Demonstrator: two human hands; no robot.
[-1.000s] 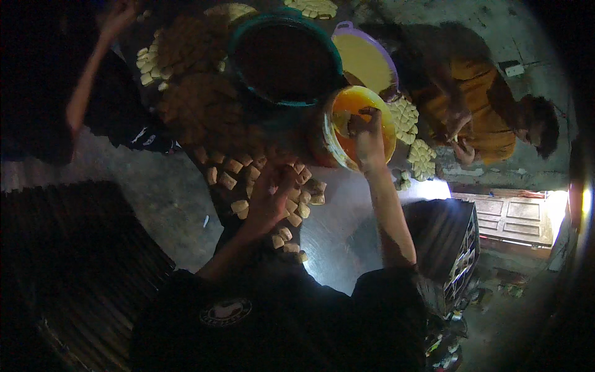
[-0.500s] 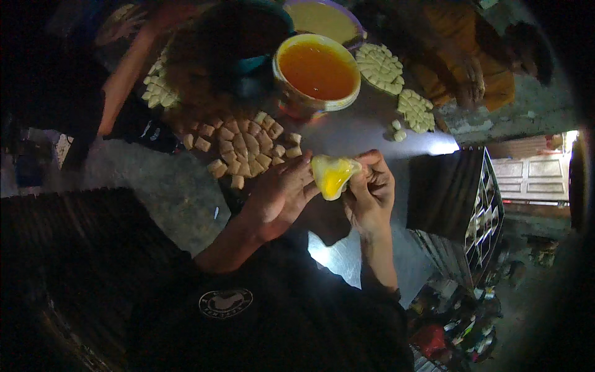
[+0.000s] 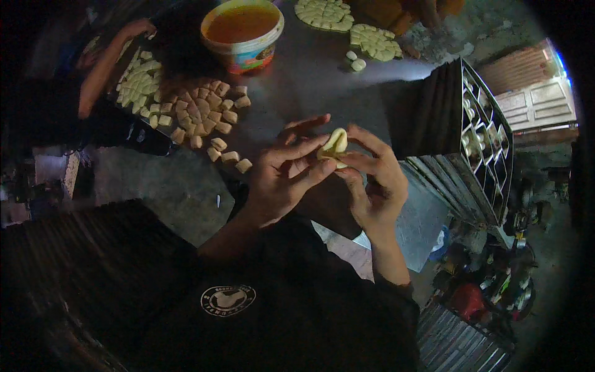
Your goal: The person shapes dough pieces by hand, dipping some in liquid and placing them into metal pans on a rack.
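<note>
Between your 2 sets of fingertips sits the pale dough piece (image 3: 334, 146): your left hand (image 3: 279, 183) pinches its left side, your right hand (image 3: 379, 180) its right. Only 0.5 s ago it was spread, yellow filling exposed; now it is folded over, so the work seems to have passed from filling to closing. Beyond your left fingers, the bucket (image 3: 243, 48) carries a colourful printed label (image 3: 248, 61); nearer you than either hand, your black shirt (image 3: 297, 310) bears a round pale emblem (image 3: 228, 301) with lettering.
</note>
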